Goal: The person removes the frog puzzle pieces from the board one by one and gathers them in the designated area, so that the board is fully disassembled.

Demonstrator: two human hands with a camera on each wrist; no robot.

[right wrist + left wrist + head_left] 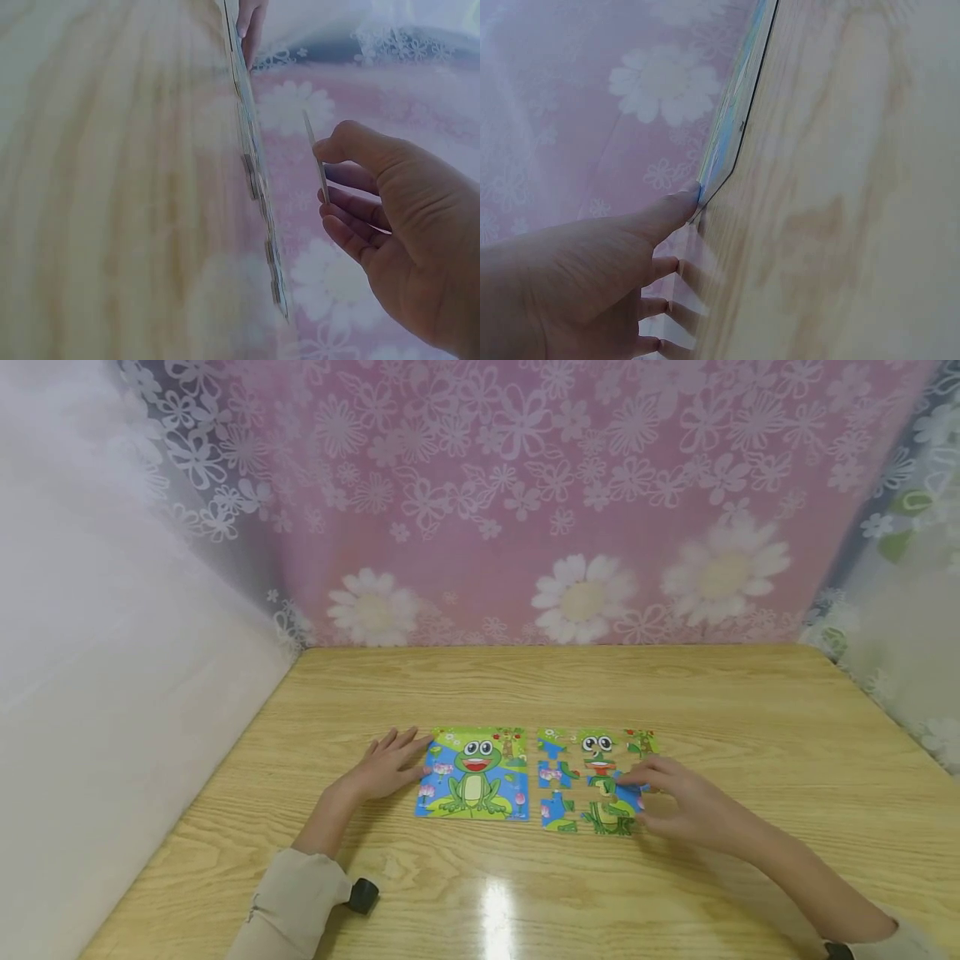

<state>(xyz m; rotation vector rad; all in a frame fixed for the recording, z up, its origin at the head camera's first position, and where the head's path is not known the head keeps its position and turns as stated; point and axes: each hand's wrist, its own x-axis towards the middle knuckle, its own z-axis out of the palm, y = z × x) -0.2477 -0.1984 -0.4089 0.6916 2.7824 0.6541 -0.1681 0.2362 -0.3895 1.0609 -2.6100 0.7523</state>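
Observation:
A complete frog picture board lies flat on the table, with my left hand at its left side. The left thumb touches the board's edge, and the other fingers are spread straight on the tabletop. To the board's right, jigsaw pieces with the same frog are laid out in rows, including an eyes piece and a legs piece. Over their right side my right hand pinches a thin puzzle piece between thumb and fingers, raised off the table. Its picture side is partly covered by the fingers.
The wooden table meets a pink flowered curtain along its back edge. White cloth hangs at the left side. A dark wrist strap sits by the left sleeve.

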